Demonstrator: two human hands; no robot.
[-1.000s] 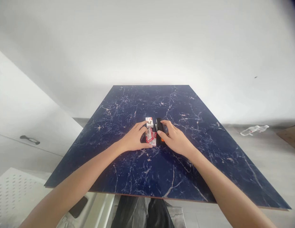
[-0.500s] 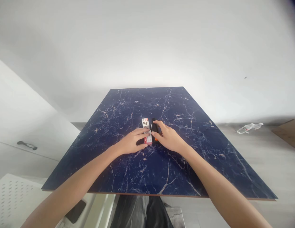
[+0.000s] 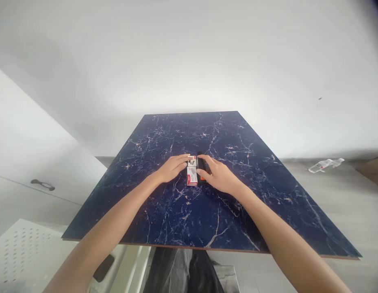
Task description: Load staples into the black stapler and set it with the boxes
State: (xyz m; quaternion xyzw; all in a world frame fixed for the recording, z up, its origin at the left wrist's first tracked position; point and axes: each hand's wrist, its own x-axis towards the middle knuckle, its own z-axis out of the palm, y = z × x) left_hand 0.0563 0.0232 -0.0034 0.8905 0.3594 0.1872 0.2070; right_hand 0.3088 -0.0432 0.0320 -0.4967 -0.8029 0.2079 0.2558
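On the dark blue marbled table top (image 3: 207,211) three small things lie close together: a small white box (image 3: 192,160), a red and white box (image 3: 192,176) just in front of it, and a black stapler (image 3: 201,163) with an orange part, right of both. My left hand (image 3: 171,168) reaches in from the left with its fingers stretched out, the tips touching the small white box. My right hand (image 3: 218,176) lies on the stapler, fingers curved over its top and thumb against its near end, hiding much of it.
A white wall stands behind the table. A white cabinet with a dark handle (image 3: 42,185) is at the left, and a white perforated surface (image 3: 21,252) at the lower left. A crumpled clear plastic bottle (image 3: 326,165) lies on the grey floor at the right.
My left hand has slid from the red and white box up to the small white box. The red and white box now lies straight beside the stapler. The right hand stays on the stapler.
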